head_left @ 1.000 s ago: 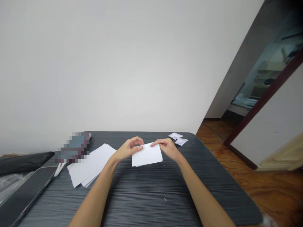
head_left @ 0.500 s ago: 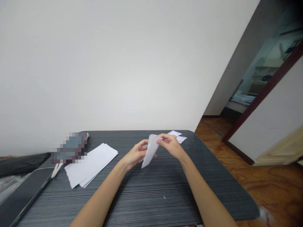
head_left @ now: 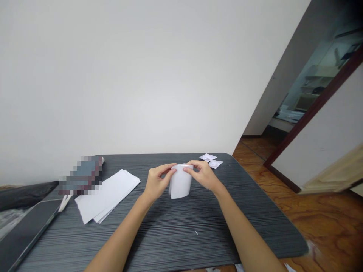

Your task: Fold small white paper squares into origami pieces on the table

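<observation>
A folded sheet of white paper (head_left: 180, 184) hangs above the dark table (head_left: 176, 234), its broad face turned toward me. My left hand (head_left: 158, 180) pinches the sheet's upper left corner between thumb and fingers. At the upper right corner, my right hand (head_left: 203, 174) pinches it the same way. The paper's top edge is slightly curved, and part of its back layer shows at the left side. Behind my right hand, two small folded paper pieces (head_left: 208, 157) lie near the table's far right corner.
Several white sheets (head_left: 106, 196) lie in a loose stack at the left. Beyond them sits a pixelated object (head_left: 82, 175), with a dark flat device (head_left: 31, 230) at the near left. A tiny white scrap (head_left: 196, 232) lies on the tabletop. A white wall rises behind.
The paper has turned from nearly edge-on to facing me. My left hand has moved up from the sheet's side to its top left corner and now pinches it there.
</observation>
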A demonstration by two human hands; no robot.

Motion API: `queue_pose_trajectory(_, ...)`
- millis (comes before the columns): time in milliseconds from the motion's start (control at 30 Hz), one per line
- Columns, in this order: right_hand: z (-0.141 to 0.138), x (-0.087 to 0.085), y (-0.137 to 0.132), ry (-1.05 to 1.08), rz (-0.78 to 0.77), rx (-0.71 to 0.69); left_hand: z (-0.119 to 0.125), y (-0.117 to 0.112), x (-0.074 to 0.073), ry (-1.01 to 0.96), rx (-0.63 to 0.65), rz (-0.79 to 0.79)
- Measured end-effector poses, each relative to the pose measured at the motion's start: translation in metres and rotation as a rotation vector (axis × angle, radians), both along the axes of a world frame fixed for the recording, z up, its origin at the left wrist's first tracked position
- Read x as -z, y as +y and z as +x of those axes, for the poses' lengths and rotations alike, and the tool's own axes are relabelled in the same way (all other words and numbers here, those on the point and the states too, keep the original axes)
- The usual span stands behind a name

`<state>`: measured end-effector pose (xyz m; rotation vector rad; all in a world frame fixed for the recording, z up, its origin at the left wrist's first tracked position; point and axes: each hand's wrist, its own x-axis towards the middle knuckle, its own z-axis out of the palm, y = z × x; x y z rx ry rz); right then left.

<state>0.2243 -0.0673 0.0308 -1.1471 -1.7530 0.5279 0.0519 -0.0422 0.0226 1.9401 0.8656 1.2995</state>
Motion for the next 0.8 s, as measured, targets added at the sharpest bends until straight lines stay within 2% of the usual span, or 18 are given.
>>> queue_pose_trajectory(433,-0.0002,-0.0015,-0.0024,-0.046,0.012,0.027,0.0015,0.0019,0.0068,0.083,-0.091,0.079)
queue_pose_trajectory(800,0.0001,-0.0003,-0.0018,-0.019,0.002,0.010,0.0023,0.0022,0.0065,0.033,-0.055,0.019)
